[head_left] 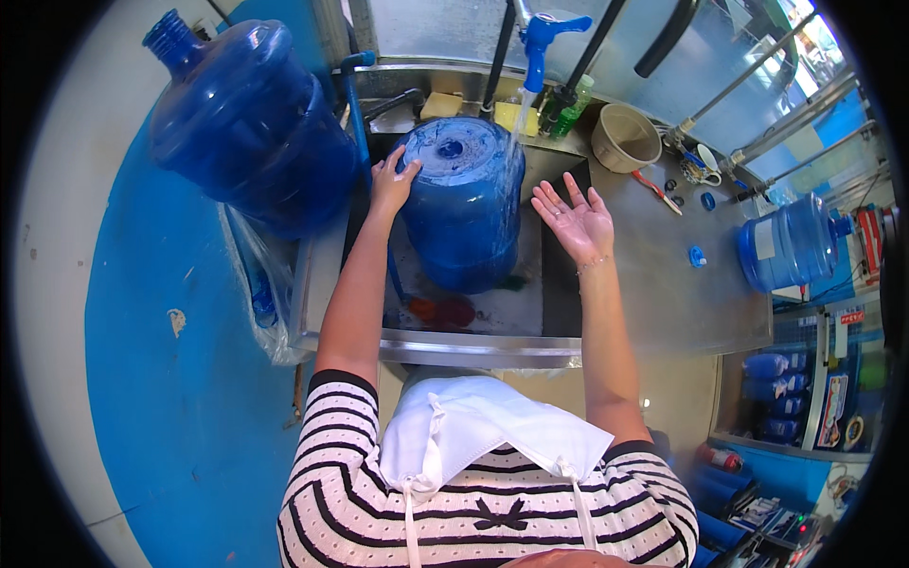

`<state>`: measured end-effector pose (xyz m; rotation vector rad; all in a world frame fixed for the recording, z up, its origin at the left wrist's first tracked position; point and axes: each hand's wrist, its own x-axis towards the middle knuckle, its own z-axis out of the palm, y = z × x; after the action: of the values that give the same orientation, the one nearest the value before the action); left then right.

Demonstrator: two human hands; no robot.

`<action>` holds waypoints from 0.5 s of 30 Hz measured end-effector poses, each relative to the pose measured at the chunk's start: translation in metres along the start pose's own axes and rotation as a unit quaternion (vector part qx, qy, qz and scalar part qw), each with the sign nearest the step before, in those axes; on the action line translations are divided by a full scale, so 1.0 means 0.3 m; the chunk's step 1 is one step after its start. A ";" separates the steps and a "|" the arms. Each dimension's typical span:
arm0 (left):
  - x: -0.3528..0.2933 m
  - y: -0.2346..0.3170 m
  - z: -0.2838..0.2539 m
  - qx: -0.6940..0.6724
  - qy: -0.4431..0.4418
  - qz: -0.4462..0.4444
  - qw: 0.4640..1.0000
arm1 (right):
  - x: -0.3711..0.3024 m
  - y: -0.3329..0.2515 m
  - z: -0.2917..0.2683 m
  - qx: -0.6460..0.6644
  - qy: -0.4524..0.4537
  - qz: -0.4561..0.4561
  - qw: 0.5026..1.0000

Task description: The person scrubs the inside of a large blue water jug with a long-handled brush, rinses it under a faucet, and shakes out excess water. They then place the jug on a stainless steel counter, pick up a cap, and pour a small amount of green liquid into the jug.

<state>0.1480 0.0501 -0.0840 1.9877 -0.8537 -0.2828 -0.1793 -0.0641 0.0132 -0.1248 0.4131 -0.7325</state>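
Your left grip (pixel 392 186), spread apart, touches the upper left edge of the large translucent blue plastic bottle (pixel 461 227). The bottle stands base up in the rectangular stainless-steel sink (pixel 478 347), below the blue plastic tap (pixel 547 40) running water (pixel 522 114). Your right grip (pixel 579 221), also apart, faces palm up beside it.

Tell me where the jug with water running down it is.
In the head view, the jug is in the sink, above the picture's middle, touched by the left hand and under the blue tap.
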 end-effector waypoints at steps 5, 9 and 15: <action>-0.121 -0.090 -0.080 -0.030 0.039 0.038 0.998 | 0.060 0.067 0.040 0.018 0.005 0.015 1.000; -0.254 -0.106 -0.127 -0.041 0.050 0.033 0.997 | 0.080 0.100 0.056 0.019 0.008 0.001 1.000; -0.442 -0.081 -0.176 -0.058 0.060 0.032 0.996 | 0.085 0.108 0.057 -0.016 -0.022 0.000 1.000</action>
<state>0.0888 0.1818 -0.0930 1.8468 -0.8060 -0.1703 -0.1352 -0.0577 0.0125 -0.1706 0.3834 -0.7224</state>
